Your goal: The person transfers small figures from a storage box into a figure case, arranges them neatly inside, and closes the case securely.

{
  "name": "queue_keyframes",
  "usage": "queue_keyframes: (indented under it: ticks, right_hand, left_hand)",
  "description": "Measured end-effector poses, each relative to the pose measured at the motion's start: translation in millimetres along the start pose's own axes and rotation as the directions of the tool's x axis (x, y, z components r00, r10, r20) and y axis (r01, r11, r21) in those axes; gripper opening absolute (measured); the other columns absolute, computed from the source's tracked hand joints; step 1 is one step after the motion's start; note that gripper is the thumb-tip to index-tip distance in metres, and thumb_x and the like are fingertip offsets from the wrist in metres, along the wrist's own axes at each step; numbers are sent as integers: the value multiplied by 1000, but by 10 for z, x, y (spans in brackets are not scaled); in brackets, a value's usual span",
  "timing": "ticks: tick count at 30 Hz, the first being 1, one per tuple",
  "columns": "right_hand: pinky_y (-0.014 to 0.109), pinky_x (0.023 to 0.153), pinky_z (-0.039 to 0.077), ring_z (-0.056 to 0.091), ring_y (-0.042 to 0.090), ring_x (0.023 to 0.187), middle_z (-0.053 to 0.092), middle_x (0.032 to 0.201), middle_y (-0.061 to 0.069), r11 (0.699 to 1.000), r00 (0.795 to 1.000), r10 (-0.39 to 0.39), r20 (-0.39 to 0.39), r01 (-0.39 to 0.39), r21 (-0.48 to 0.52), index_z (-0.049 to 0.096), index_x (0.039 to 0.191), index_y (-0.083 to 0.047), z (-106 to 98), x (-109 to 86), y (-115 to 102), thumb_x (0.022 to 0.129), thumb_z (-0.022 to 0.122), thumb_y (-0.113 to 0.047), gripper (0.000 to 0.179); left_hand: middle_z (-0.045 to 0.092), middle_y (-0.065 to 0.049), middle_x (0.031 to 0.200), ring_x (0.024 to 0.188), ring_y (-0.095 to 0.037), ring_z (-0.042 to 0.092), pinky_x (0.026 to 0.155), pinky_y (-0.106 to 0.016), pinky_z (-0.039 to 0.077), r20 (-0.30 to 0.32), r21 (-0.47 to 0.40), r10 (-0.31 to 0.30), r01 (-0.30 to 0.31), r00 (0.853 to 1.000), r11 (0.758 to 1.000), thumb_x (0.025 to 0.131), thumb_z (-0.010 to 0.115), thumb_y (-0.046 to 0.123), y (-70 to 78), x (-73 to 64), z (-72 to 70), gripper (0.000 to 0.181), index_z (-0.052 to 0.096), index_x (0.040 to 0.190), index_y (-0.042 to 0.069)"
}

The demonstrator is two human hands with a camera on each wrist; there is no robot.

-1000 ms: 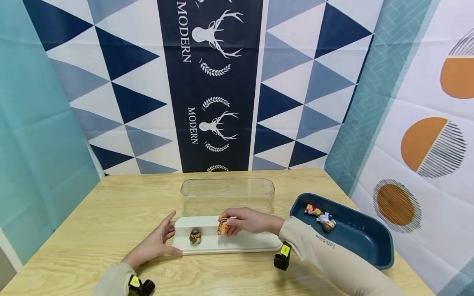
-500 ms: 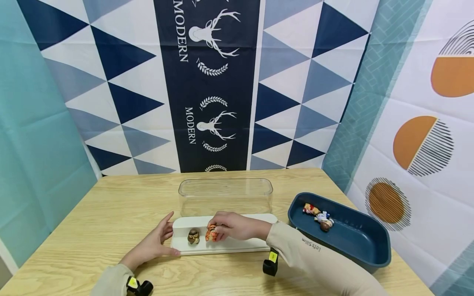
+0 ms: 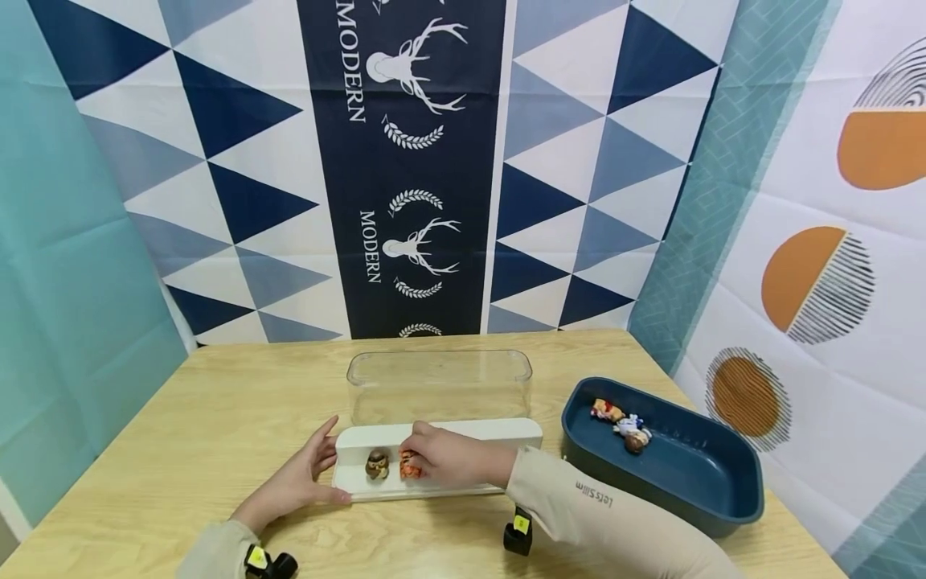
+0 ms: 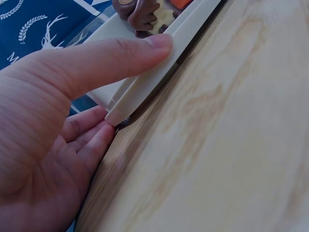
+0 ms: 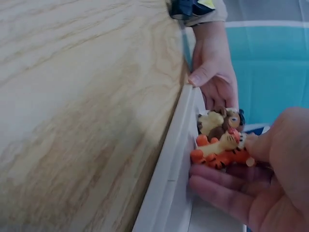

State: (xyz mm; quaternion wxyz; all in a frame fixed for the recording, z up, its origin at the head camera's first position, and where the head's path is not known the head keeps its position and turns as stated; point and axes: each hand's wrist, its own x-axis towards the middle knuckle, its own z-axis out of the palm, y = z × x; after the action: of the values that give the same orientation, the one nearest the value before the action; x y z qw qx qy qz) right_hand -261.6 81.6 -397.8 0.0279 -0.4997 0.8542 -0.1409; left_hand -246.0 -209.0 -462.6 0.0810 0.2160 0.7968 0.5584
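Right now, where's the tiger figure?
Head view: the tiger figure is left of centre, pinched by the right hand at the white base, right of the owl figure.

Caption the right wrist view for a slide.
Right hand holds a tiger figurine beside an owl figurine; left hand grips the white base.

We find the table [image 3: 239,402] at lower centre wood-grained, smooth and low in sheen. We record the white base [image 3: 499,431] as smooth, matt-looking plastic and the cover [image 3: 440,367] behind it as clear, glossy plastic. At right, the blue tub [image 3: 698,470] appears to be smooth plastic, faintly shiny. The owl figurine [image 3: 377,464] and tiger figurine [image 5: 222,151] look like moulded plastic. Across the upper frame, we note creased, matt cloth hangings [image 3: 405,173].
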Motion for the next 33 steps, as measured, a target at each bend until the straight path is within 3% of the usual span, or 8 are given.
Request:
queue_keyframes:
  ticks: [8, 16, 26, 33]
  right_hand:
    - [11, 62, 43, 46, 2, 69, 60, 92, 2, 996, 990, -15, -141, 3, -84, 69, 119, -1, 63, -2, -58, 100, 53, -5, 25]
    - [7, 55, 38, 42, -1, 62, 66, 87, 2, 996, 972, -65, -225, 48, -79, 73, 114, -4, 62, 3, -54, 96, 61, -6, 21]
    - [9, 55, 38, 44, -1, 63, 64, 84, -3, 995, 982, -37, -185, 19, -98, 72, 116, -8, 24, 21, -50, 95, 66, -12, 22]
    - [16, 56, 45, 46, 2, 62, 66, 93, 1, 991, 992, -21, -123, 4, -135, 67, 123, -8, -146, -143, -34, 97, 62, -13, 27]
  left_hand:
    - [34, -36, 145, 135, -51, 33, 113, -47, 32, 8, -15, 21, -21, 1000, 1000, 73, 89, 8, -16, -5, -5, 127, -6, 156, -4]
    - [35, -36, 144, 135, -53, 32, 114, -48, 30, 5, -11, 2, -2, 1000, 1000, 72, 89, 5, 0, 4, -16, 128, -6, 156, -4]
    - [34, -38, 144, 134, -54, 33, 113, -48, 30, -2, -8, 15, -15, 1000, 1000, 71, 89, 4, 3, -4, -32, 128, -6, 155, -6]
    - [34, -37, 145, 135, -53, 32, 114, -47, 29, 1, -25, 3, -3, 1000, 1000, 72, 89, 6, 8, 1, -21, 128, -7, 156, -5]
